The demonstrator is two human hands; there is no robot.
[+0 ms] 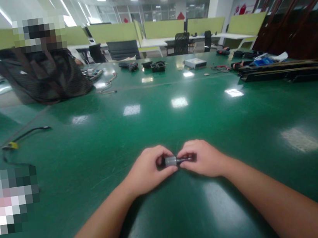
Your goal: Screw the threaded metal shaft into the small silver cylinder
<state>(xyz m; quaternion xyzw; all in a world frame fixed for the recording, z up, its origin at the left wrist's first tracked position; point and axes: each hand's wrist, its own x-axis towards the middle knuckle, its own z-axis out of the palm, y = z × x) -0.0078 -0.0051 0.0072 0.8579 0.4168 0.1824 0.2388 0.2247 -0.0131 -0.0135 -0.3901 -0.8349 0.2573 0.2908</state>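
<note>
Left hand [146, 171] pinches thick end of tool [171, 161] | tool sits between hands, over green table [165, 124]; long axis crosswise, narrow end pointing right | looks cylindrical, grey, thinning to dark shaft [184, 159] | right hand [203, 158] grips shaft

I've got the left hand [146, 171] holding a small gray-and-black cylinder [171, 161] just below center frame, right hand [206, 157] pinching the thin dark rod [186, 159] at its end. Green table [160, 130] everywhere, big dark bag [50, 76] upper left.
</note>
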